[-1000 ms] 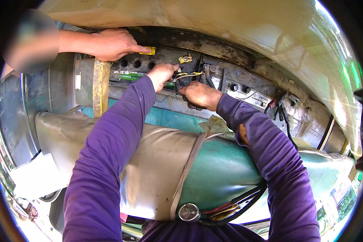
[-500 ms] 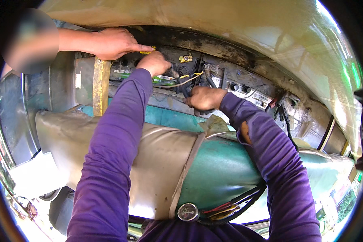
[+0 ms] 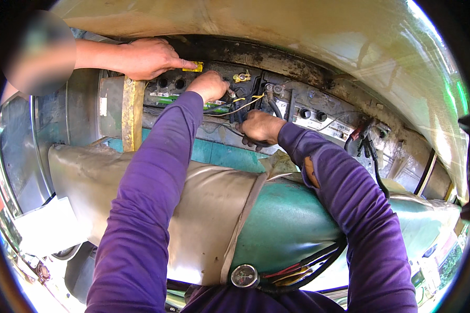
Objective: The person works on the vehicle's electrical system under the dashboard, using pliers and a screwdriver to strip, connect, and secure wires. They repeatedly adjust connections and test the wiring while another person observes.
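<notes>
My right hand (image 3: 262, 127) is closed around a thick black cable (image 3: 239, 110), whose metal end (image 3: 231, 94) sticks up toward my left hand. My left hand (image 3: 208, 86) is over the left battery (image 3: 167, 95), fingers curled with their tips beside that metal end. Whatever they grip is hidden. A brass battery clamp (image 3: 241, 77) sits to the right of my left hand. A thin pale wire with a yellow end (image 3: 257, 97) crosses the cable. Another person's hand (image 3: 154, 58) reaches in from the left, index finger on a yellow tag (image 3: 194, 67) on the battery.
A second battery (image 3: 313, 116) stands to the right, with a cable clamp (image 3: 273, 89) on it. More black cables (image 3: 368, 146) hang at its right end. Nearer me lies a tan and green seat cushion (image 3: 287, 219) with a round gauge (image 3: 244, 276) and bundled wires. A yellow post (image 3: 132, 112) rises at left.
My left hand has moved right, off the yellow tag and toward the cable's metal end, which has shifted slightly right. My right hand keeps its hold. The other person's finger stays at the tag.
</notes>
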Action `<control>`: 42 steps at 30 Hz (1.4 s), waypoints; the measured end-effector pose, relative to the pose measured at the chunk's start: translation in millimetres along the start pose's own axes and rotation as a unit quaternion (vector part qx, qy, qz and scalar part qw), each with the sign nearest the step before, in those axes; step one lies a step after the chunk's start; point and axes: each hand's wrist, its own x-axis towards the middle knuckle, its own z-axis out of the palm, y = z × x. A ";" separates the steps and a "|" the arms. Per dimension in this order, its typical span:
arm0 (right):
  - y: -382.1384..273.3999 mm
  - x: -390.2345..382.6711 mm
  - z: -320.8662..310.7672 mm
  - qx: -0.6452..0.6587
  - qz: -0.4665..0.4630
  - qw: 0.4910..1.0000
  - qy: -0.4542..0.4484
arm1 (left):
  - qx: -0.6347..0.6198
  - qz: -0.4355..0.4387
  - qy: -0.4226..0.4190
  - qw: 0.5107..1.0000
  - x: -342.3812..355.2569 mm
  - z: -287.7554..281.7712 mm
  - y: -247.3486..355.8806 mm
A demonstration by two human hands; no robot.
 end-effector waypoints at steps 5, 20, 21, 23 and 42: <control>9.0 8.7 0.8 0.180 -0.032 0.980 -0.084 | -0.046 0.062 -0.022 0.997 9.3 8.8 -12.7; -20.6 -21.6 -10.6 0.187 0.056 0.976 -0.097 | -0.147 -0.114 0.163 0.969 2.0 -8.5 33.0; -18.3 -18.3 -9.8 0.186 0.060 0.976 -0.099 | -0.165 -0.145 0.112 0.969 5.5 -11.6 32.9; -16.9 -15.4 -9.0 0.180 0.033 0.978 -0.105 | -0.187 -0.184 0.066 0.963 12.6 -13.6 27.6; -17.1 -18.2 -10.1 0.176 0.051 0.979 -0.090 | -0.048 -0.035 0.039 0.997 30.3 -0.2 -3.9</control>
